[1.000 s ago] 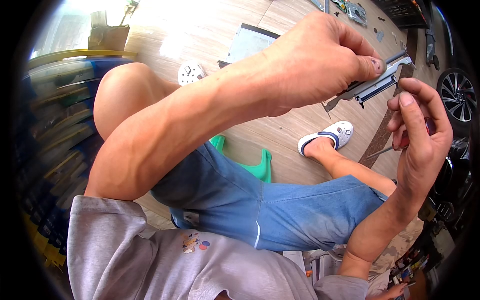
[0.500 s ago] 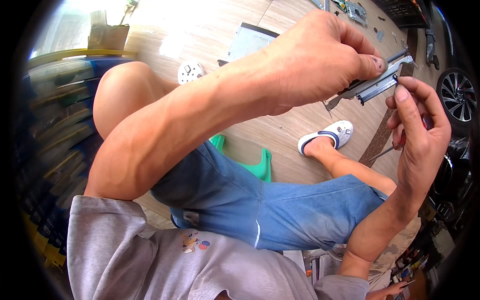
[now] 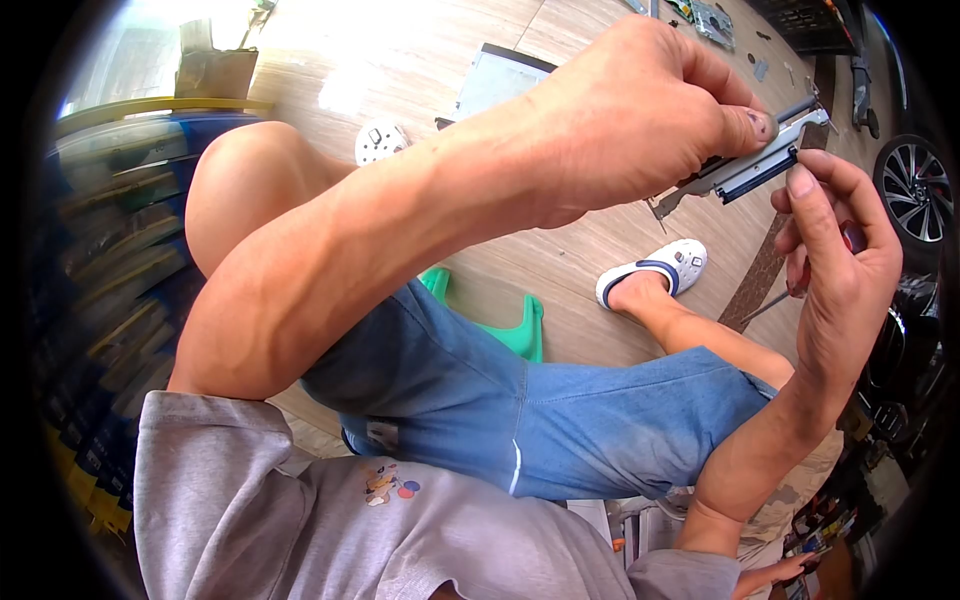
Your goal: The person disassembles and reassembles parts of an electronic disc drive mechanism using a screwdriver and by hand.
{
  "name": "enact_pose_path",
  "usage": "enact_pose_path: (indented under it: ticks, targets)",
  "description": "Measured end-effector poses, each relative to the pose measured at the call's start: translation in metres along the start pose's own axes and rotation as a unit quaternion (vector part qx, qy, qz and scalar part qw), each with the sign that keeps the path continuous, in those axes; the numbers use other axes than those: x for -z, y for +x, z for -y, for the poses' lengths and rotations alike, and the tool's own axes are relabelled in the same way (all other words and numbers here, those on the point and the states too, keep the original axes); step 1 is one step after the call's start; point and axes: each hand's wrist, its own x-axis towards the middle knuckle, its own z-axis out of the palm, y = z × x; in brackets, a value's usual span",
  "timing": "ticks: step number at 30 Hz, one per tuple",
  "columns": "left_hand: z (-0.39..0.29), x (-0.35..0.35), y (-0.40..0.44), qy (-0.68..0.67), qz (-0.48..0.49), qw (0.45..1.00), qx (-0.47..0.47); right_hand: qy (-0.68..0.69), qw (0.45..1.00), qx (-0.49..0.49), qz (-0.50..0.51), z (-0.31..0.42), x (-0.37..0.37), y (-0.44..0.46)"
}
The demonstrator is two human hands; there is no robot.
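Observation:
My left hand [image 3: 650, 125] is closed on a slim silver metal bracket [image 3: 775, 152], thumb on top. A dark rod runs along the bracket's far side, and a black-edged strip [image 3: 757, 181] along its near side. My right hand [image 3: 840, 235] has thumb and index finger together at the strip's right end. Tucked in the same hand is a screwdriver [image 3: 767, 307] with a red handle, mostly covered by the fingers; its thin shaft points down and left. Whether the fingertips pinch anything small I cannot tell.
A green plastic stool [image 3: 520, 325] shows beside my legs. On the tiled floor lie a flat silver panel [image 3: 500, 82] and a metal part [image 3: 712, 25]. A car wheel [image 3: 915, 190] stands at right. Another person's hand [image 3: 775, 575] is at lower right.
The bracket has turned slightly, so more of the strip's black edge shows. My right fingertips have shifted a little along its end. My left hand has barely moved.

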Motion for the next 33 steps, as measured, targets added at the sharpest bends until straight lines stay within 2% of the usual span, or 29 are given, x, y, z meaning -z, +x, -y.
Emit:
enact_pose_path:
  ticks: [1, 3, 5, 11, 27, 30, 33]
  targets:
    - [0.000, 0.000, 0.000, -0.002, 0.000, 1.000, 0.002, 0.000, 1.000, 0.000, -0.002, 0.000, -0.001, 0.000]
    - [-0.025, 0.016, -0.008, 0.018, 0.099, 0.995, 0.018, 0.001, 1.000, -0.001, -0.006, -0.001, -0.002, 0.001]
    - [-0.033, 0.021, -0.010, 0.025, 0.147, 0.988, 0.024, 0.007, 1.000, -0.002, -0.003, -0.002, -0.002, 0.001]
    - [-0.034, 0.004, -0.017, 0.087, 0.078, 0.993, 0.023, 0.002, 1.000, -0.002, -0.007, -0.003, -0.003, 0.001]
    - [-0.036, 0.004, -0.020, 0.113, 0.052, 0.992, 0.013, 0.005, 1.000, 0.009, -0.014, -0.002, -0.003, 0.000]
    - [-0.029, 0.014, -0.015, 0.061, 0.090, 0.994, 0.005, 0.011, 1.000, 0.010, -0.008, -0.001, -0.002, 0.000]
    - [-0.033, 0.011, -0.015, 0.072, 0.085, 0.994, 0.022, 0.009, 1.000, 0.009, -0.010, -0.002, -0.001, 0.001]
